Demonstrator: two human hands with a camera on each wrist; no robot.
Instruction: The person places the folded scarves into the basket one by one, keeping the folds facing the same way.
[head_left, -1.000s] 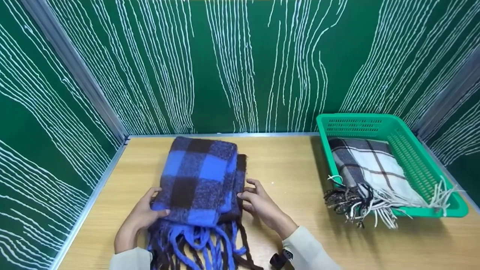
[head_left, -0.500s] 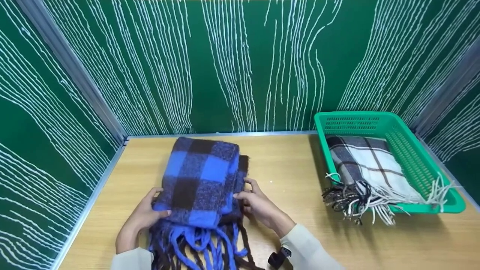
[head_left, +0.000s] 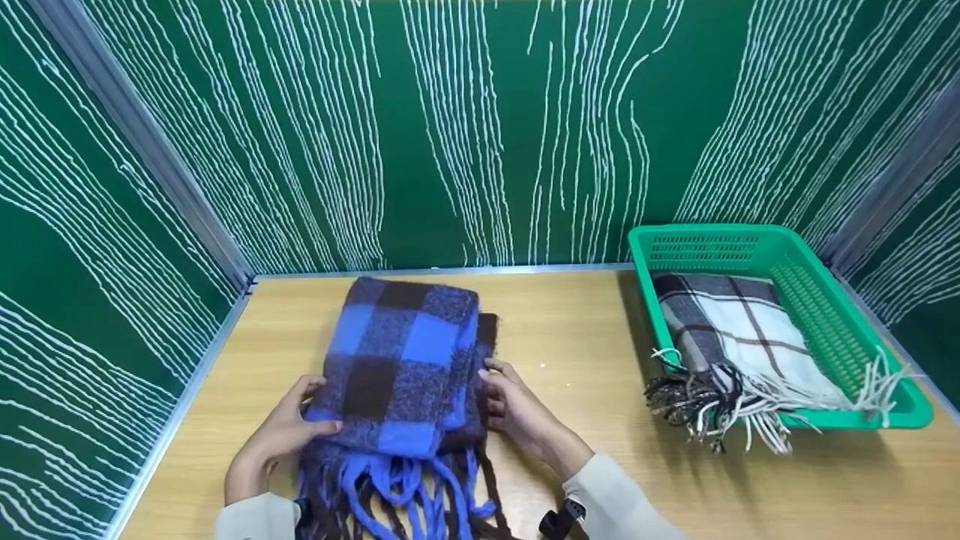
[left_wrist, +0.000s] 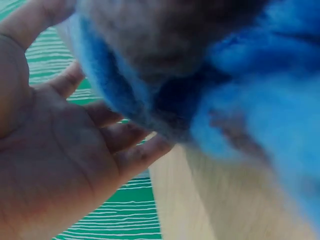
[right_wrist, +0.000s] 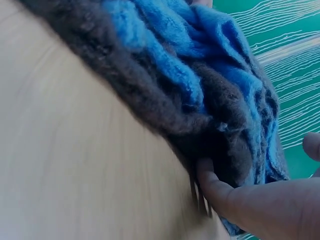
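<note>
Loosely, the left hand [head_left: 279,433] and right hand [head_left: 526,415] touch opposite edges of a folded scarf [head_left: 397,360], fingers relaxed; a basket [head_left: 826,324] stands well apart.

The head view cuts off the fringe [head_left: 401,480] of the checked scarf [head_left: 373,386] — and the near edge of the bench [head_left: 574,330]. The left wrist view blurs the scarf, which hides some fingertips of the left hand [left_wrist: 55,150]. Toward the bench's right edge, pale tassels [head_left: 757,403] cover part of a basket's near rim [head_left: 913,414].
</note>
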